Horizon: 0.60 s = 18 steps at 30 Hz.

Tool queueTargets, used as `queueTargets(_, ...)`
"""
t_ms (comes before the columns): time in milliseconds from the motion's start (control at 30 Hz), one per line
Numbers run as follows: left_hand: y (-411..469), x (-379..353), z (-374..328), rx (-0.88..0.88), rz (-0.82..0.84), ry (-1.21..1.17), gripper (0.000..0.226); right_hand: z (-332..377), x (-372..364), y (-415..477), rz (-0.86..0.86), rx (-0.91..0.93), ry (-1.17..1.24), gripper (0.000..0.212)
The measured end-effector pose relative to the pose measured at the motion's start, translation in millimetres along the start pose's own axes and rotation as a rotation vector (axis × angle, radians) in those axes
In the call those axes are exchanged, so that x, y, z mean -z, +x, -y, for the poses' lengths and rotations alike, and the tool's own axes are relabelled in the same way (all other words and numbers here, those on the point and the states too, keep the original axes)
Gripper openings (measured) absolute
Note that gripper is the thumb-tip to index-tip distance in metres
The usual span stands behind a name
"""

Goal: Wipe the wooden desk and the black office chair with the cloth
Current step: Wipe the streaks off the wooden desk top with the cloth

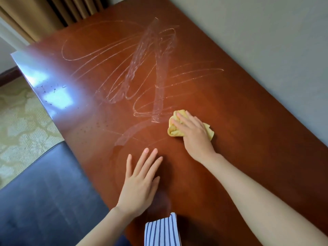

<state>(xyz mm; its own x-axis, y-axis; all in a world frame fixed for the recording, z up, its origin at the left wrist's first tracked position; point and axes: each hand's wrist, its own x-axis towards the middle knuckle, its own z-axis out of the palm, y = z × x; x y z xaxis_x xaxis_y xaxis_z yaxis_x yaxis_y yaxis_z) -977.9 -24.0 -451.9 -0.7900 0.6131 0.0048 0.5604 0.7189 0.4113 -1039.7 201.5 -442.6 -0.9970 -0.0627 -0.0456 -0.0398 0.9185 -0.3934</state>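
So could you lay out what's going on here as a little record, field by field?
surface: wooden desk, glossy, against a wall
marks: wet looping streaks across the far part of the top
cloth: yellow cloth, bunched, on the desk
right hand: pressed down on the cloth
left hand: flat on bare wood, fingers spread, holding nothing
chair: dark seat at the desk's left edge

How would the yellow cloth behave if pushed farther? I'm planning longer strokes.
The yellow cloth looks soft and bunched under the right hand, so it would probably crumple. It likely glides easily, since wet streaks show on the glossy desk.
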Motion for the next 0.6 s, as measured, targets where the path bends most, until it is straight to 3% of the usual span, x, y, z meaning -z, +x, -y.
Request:
queueTargets(133, -14.9, -4.4, 1.8, 0.165, 0.015, 0.08, 0.055, 14.9, -6.7, -55.5, 0.051, 0.164, 0.061, 0.063)
queueTargets(367, -11.5, -6.2, 0.4, 0.177, 0.067, 0.141, 0.056, -18.7, 12.3, -119.7, 0.181, 0.392, -0.017, 0.067)
queueTargets(433, -11.1, -5.2, -1.3, 0.177, 0.07, 0.134, 0.056, -38.2, 25.8, -119.3, 0.185, 0.357, -0.045, 0.063)
queueTargets(600, -10.2, -1.3, -3.3, 0.179, 0.067, 0.114, 0.055, -80.4, 54.4, -93.4, 0.167, 0.135, -0.084, 0.077)
